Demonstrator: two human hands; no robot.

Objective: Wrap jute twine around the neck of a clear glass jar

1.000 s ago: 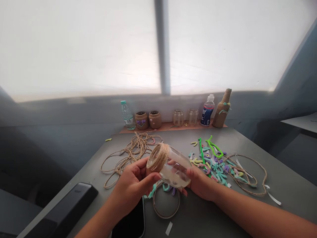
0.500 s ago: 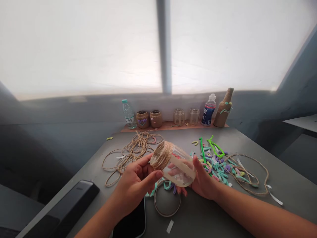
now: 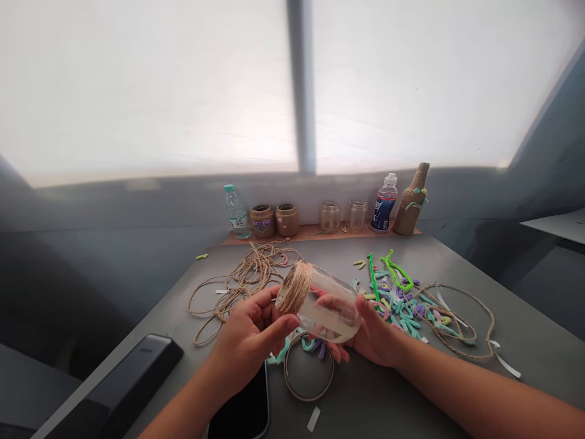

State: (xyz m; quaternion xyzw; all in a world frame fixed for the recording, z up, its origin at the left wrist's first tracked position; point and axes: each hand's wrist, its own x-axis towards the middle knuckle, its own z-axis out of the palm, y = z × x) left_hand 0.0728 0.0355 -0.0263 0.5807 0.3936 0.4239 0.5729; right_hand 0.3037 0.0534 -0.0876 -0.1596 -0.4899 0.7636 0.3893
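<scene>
One glass jar lies on its side, held above the worktop between left hand and right hand. Left fingers curl closed under the twine-wrapped neck; right fingers wrap the bare glass end. Directly below: one twine ring, beside one phone at the front edge. Left of the hands lies loose twine; right, a heap of pipe cleaner pieces.

Left hand holds twine-wrapped end of glass jar, right hand cradles bare end; jar tilted above grey table, jute twine far left, pipe cleaner pieces right.
</scene>
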